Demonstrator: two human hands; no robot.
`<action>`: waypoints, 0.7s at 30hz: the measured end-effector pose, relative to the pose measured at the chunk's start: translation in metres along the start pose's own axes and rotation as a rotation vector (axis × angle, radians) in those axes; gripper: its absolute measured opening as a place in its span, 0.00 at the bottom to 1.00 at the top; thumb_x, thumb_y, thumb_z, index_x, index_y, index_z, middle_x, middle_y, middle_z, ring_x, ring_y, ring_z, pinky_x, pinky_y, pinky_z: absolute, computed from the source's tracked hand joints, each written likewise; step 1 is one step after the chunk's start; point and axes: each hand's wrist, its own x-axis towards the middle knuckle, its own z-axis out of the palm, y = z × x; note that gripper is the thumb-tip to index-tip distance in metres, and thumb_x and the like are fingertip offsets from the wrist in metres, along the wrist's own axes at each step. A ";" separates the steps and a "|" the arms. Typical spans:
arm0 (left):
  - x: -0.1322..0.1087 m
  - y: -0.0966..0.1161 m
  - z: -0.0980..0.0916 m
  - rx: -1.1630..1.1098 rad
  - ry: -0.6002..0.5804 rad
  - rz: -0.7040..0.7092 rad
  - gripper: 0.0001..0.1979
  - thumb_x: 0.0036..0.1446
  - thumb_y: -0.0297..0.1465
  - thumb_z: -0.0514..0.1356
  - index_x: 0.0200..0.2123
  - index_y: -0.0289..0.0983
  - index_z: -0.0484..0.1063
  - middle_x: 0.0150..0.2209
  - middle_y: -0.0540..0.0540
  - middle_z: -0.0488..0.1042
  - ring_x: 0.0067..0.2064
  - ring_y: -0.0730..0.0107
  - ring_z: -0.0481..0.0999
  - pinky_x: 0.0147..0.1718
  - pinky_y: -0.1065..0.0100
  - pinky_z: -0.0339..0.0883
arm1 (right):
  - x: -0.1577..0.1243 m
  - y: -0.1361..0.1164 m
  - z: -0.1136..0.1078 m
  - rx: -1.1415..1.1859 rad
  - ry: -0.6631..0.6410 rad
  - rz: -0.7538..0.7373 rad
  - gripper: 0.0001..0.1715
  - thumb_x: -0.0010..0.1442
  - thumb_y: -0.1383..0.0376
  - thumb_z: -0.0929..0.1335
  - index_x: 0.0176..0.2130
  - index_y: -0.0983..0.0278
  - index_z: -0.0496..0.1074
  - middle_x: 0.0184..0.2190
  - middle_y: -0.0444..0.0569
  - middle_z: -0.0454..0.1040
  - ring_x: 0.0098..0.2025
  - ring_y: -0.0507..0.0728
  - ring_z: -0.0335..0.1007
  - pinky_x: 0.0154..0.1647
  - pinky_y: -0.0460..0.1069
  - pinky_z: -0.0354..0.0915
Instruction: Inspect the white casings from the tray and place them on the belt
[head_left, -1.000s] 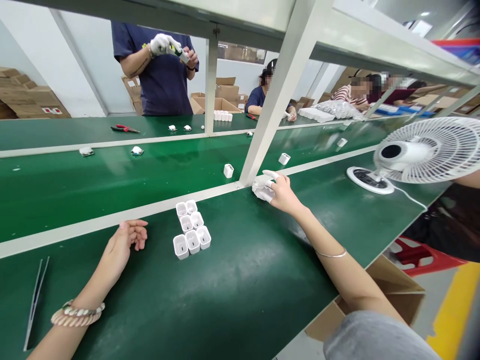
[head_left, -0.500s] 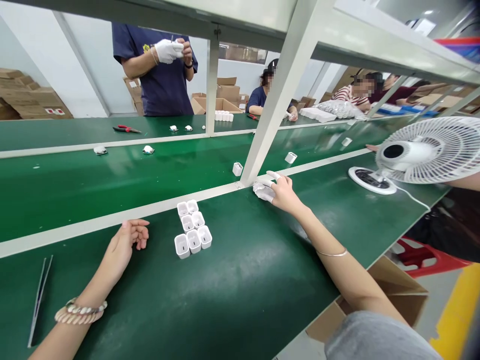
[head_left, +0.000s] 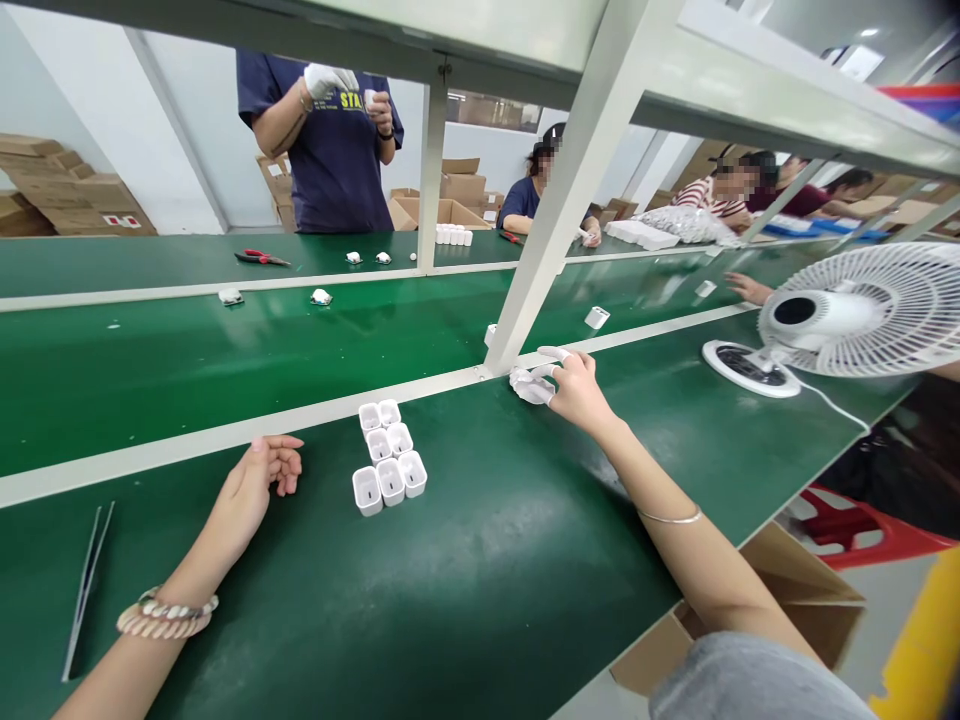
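Observation:
My left hand point(head_left: 257, 480) rests on the green table with fingers loosely curled and apart, holding nothing. My right hand point(head_left: 577, 388) lies by the foot of the post, white covers on some of its fingertips. Its fingers are apart: one stretches toward the pale rail, others touch a crumpled white lump point(head_left: 531, 387) whose kind I cannot make out. Between my hands several small white open-topped plastic housings point(head_left: 390, 483) stand grouped, slots showing in the floors of some. Left of my left hand lies a pair of metal tweezers point(head_left: 88, 590).
A slanted metal post point(head_left: 566, 190) rises beside my right hand. Past the rail point(head_left: 315, 418), a green belt carries white housings point(head_left: 597, 317) and small white-topped parts point(head_left: 321, 297). A white fan point(head_left: 795, 310) stands at right. Co-workers sit or stand opposite; red-handled pliers point(head_left: 261, 257) lie there.
Parts on the belt have shifted right, one housing now partly behind the post. The co-worker opposite has moved their hands apart. A co-worker's hand shows more beside the fan. My hands stay nearly still.

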 end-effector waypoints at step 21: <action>0.001 -0.001 0.000 -0.003 0.013 -0.002 0.29 0.60 0.55 0.47 0.39 0.34 0.68 0.27 0.47 0.68 0.24 0.70 0.67 0.22 0.67 0.60 | -0.005 -0.002 -0.007 -0.237 -0.118 0.078 0.12 0.58 0.69 0.64 0.35 0.67 0.77 0.45 0.63 0.73 0.51 0.69 0.63 0.58 0.66 0.47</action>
